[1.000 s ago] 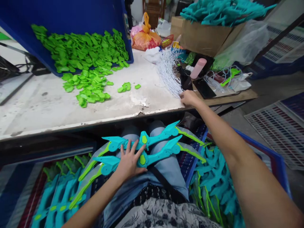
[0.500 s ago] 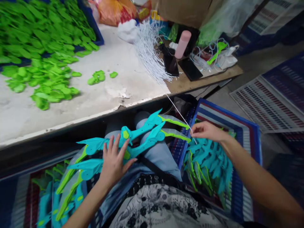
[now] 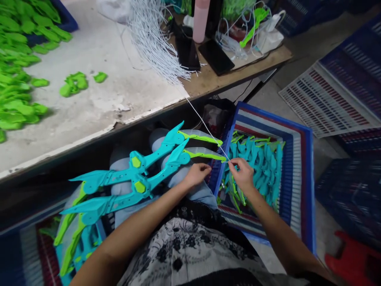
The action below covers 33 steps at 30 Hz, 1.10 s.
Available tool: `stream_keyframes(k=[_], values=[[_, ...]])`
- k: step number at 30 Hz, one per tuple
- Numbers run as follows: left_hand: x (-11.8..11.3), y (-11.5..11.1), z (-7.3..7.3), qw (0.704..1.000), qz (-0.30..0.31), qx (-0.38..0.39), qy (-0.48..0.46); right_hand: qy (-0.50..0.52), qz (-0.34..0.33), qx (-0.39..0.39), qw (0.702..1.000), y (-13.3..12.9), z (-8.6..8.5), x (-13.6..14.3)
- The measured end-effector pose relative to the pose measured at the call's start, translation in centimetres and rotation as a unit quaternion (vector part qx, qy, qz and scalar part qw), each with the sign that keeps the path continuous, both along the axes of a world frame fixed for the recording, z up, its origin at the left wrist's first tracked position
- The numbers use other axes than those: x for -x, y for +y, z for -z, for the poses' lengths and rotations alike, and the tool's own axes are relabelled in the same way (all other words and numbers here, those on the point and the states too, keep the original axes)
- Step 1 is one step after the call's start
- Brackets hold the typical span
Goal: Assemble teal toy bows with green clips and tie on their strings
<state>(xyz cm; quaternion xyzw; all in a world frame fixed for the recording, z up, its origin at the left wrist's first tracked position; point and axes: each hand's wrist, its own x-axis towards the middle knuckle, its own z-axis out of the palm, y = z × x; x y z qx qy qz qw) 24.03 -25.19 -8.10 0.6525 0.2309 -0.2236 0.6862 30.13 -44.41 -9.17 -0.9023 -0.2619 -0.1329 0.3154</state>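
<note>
My right hand (image 3: 241,174) pinches a cord (image 3: 205,125) beside the tip (image 3: 218,156) of the nearer bow (image 3: 140,188); my left hand (image 3: 197,174) is curled, I cannot tell if holding something. This and the other bow (image 3: 136,161) lie on my lap (image 3: 205,195), seemingly assembled; I see no cord fastened. The table (image 3: 154,97) has a chipped edge; a crate (image 3: 310,178) stands on the floor (image 3: 264,95).

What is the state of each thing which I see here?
White cord, stretched straight
Right hand, pinching it
Left hand, curled, grip unclear
Two teal bow-shaped pieces, lying side by side
White cord bundle, loose, spread out
Black phone, screen dark
Blue crate, open, holding similar pieces
</note>
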Motion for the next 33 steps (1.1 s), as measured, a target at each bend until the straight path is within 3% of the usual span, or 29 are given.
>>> stream_keyframes(k=[4, 12, 18, 22, 25, 27, 29, 31, 33], values=[[-1.0, -1.1, 0.7, 0.993, -0.064, 0.077, 0.062, -0.038, -0.022, 0.01, 0.999, 0.1, 0.4, 0.1], [-2.5, -2.6, 2.4, 0.984, -0.06, 0.138, 0.093, -0.069, -0.047, 0.035, 0.996, 0.2, 0.3, -0.2], [-3.8, -3.5, 3.1, 0.976, -0.02, 0.203, 0.075, -0.005, -0.07, 0.03, 0.997, 0.1, 1.3, 0.2], [-4.6, -4.2, 3.7, 0.986, -0.014, 0.157, 0.056, 0.05, -0.081, 0.011, 0.995, -0.3, 2.4, -0.5], [-4.1, -3.8, 3.1, 0.994, 0.01, 0.092, 0.052, 0.077, -0.1, 0.02, 0.992, -0.6, 2.8, -0.8], [-2.6, -2.3, 1.7, 0.998, 0.024, 0.046, 0.041, 0.073, -0.09, 0.03, 0.993, -0.8, 2.6, -0.7], [0.1, 0.8, -0.4, 0.999, 0.049, -0.017, 0.004, 0.068, -0.089, 0.032, 0.993, -1.1, 2.2, -0.5], [4.5, 5.4, -2.8, 0.984, 0.123, -0.113, -0.054, 0.064, -0.1, 0.033, 0.992, -1.4, 1.8, -0.2], [10.2, 11.0, -4.9, 0.972, 0.165, -0.162, -0.029, 0.06, -0.109, 0.032, 0.992, -1.7, 1.4, 0.0]])
